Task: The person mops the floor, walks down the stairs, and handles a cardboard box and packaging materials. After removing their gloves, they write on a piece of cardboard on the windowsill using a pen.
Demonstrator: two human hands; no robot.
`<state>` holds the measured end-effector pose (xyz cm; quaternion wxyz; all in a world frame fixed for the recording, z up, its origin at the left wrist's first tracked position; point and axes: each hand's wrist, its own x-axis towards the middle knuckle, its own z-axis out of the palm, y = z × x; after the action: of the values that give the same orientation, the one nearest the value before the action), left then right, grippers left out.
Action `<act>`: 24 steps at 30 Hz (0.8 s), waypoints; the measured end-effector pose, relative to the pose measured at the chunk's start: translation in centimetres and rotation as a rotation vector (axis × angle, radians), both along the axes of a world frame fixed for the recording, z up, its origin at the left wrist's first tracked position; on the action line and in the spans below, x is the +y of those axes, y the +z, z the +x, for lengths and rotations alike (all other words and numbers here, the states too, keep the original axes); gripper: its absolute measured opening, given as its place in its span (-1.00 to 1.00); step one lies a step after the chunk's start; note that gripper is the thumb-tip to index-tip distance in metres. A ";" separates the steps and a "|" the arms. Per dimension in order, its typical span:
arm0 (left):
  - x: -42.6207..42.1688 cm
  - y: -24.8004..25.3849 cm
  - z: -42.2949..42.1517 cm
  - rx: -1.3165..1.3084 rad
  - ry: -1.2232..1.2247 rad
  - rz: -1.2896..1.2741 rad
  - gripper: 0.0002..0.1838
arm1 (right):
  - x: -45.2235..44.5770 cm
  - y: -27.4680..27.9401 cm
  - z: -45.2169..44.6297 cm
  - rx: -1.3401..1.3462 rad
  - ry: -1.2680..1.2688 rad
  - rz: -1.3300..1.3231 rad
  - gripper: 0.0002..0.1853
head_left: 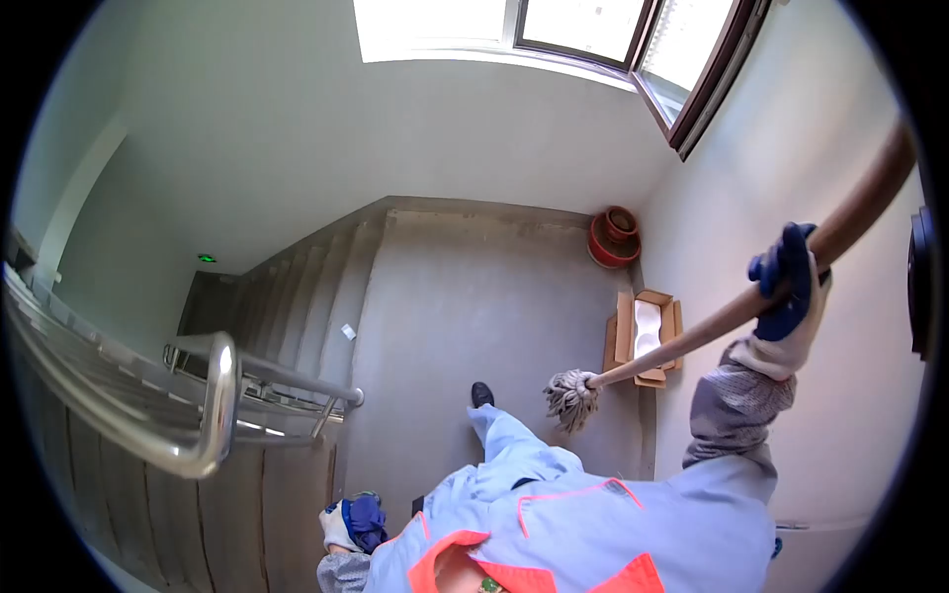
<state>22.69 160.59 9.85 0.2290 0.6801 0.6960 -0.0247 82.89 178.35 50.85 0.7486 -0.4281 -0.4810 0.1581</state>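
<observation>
My right hand (794, 296), in a white glove with dark blue coating, is wrapped round the wooden handle of a mop (707, 331). The handle slants from the upper right down to a grey string head (571, 399), which hangs in front of the landing floor. Low on the left, my left hand (341, 526) wears a matching glove and is closed on a bunched purple-blue cloth (369, 522). Its fingers are partly hidden.
Stairs (314, 296) descend at the left, beside a steel handrail (219, 405). An open cardboard box (672, 321) and stacked reddish pots (615, 242) stand along the right wall. A white scrap (348, 332) lies by the step edge. An open window sash (692, 69) juts inward above.
</observation>
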 end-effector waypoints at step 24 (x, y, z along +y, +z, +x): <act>42.6 4.3 8.6 0.052 0.249 -0.205 -0.60 | 59.4 -2.2 -8.7 -0.020 0.578 0.077 -0.87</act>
<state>31.24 203.16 14.15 0.2803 0.5607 0.7745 -0.0845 74.20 237.72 48.63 0.6835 -0.2460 -0.5959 0.3423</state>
